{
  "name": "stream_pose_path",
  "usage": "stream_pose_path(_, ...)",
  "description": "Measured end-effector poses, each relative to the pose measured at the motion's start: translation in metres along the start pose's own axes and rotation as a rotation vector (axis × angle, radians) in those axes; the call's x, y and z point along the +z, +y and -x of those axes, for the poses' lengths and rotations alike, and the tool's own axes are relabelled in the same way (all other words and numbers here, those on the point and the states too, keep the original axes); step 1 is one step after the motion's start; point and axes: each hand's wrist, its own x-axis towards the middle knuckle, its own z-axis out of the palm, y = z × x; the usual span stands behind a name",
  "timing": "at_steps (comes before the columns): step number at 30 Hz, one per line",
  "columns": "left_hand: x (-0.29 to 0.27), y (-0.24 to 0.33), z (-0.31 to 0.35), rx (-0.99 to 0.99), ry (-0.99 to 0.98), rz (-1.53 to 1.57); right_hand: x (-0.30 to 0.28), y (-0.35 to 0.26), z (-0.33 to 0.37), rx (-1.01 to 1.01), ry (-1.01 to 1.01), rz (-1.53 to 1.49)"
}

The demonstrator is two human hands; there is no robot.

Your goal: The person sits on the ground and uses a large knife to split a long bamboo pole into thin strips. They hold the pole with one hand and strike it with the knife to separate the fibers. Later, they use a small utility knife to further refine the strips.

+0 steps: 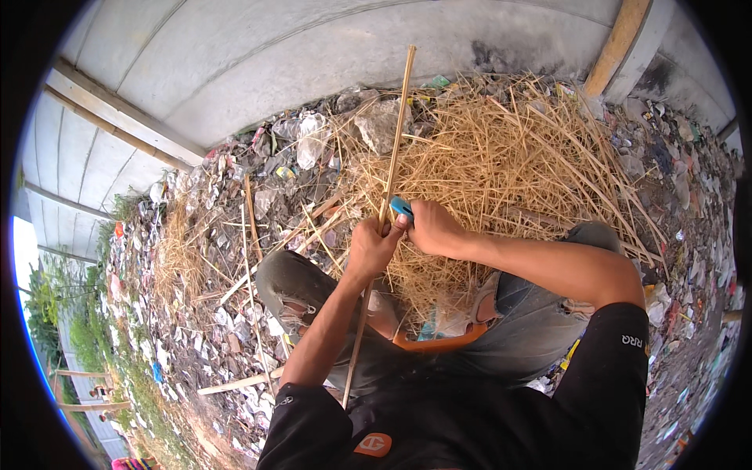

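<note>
Concrete wall (376,59) bounds littered ground (693,235). We find the left hand's (371,247) fingers clamped round a bamboo strip (397,141), centre; the right hand (433,229) grips a blue cutter (401,207) beside it. Heaped shavings (493,168) suggest much done; this strip appears unfinished.

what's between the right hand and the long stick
A blue tool, held in the right hand, lies between it and the long stick; the thumb of the left hand shows just below the tool. The head view shows this.
</note>
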Motion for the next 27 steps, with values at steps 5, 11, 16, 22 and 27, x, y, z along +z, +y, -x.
stream_pose_path(5, -0.011, -0.009, 0.008, 0.02, -0.03, -0.01, -0.028, -0.005, -0.004, -0.144, -0.101, 0.239)
stream_pose_path(11, -0.008, -0.004, 0.013, 0.135, -0.103, 0.137, -0.028, -0.018, 0.003, -0.197, -0.123, 0.323)
stream_pose_path(16, -0.006, -0.005, 0.012, 0.097, -0.061, 0.043, -0.026, -0.022, -0.001, -0.062, -0.217, 0.297)
stream_pose_path(22, 0.008, -0.014, -0.002, 0.109, 0.18, -0.141, -0.002, -0.019, -0.01, 0.092, -0.14, 0.117)
stream_pose_path(27, 0.018, -0.008, -0.006, 0.215, 0.275, -0.189, 0.028, -0.009, -0.002, 0.174, 0.179, -0.099)
